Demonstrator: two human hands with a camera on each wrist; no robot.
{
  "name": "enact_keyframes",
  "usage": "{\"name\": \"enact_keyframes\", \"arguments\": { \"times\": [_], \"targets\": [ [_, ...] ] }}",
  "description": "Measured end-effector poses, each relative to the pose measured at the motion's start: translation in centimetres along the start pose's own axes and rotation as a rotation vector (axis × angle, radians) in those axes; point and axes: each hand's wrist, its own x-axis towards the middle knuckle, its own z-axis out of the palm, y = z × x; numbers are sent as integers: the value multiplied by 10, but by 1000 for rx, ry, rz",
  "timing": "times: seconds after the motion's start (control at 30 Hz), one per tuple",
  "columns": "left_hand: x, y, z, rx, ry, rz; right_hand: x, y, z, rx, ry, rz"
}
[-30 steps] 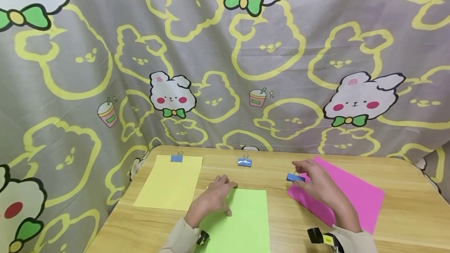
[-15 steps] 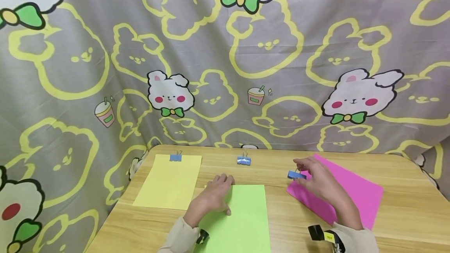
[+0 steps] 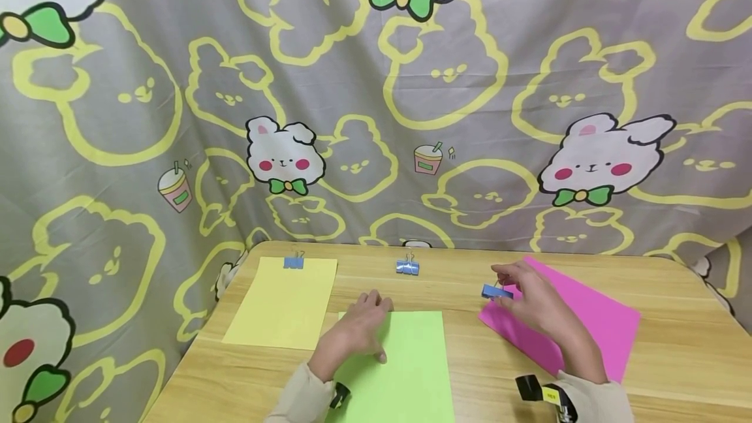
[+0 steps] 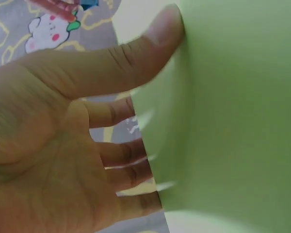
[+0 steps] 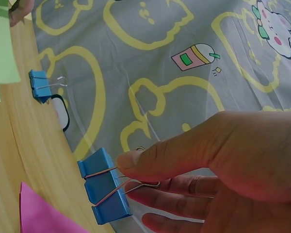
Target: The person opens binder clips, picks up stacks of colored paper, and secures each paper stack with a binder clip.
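The left hand point(image 3: 358, 328) holds a light green sheet of paper point(image 3: 411, 364) by its left edge. In the left wrist view the thumb point(image 4: 165, 29) lies over the green sheet and the fingertips disappear behind its edge. The right hand point(image 3: 534, 302) pinches a blue binder clip point(image 3: 496, 292) by its wire handles, thumb on one side and fingers on the other. In the right wrist view the clip's blue body point(image 5: 103, 187) points away from the thumb. In the head view it overlaps the left part of a magenta sheet of paper point(image 3: 599, 318).
A yellow sheet point(image 3: 288, 305) lies at the left with a blue binder clip point(image 3: 294, 263) at its top edge. Another blue binder clip point(image 3: 408, 267) stands near the back of the wooden table point(image 3: 458, 279). A patterned curtain point(image 3: 352, 83) hangs behind the table.
The head view has shifted slightly. The top edge of the green sheet sits a little farther back than a second ago. Both hands keep nearly the same place and grip.
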Motion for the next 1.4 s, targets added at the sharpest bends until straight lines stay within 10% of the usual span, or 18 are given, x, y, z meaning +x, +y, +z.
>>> {"name": "enact_keyframes", "arguments": {
  "times": [1.4],
  "targets": [
    [2, 4, 2, 53, -2, 22, 0, 1, -1, 1, -18, 7]
  ]
}}
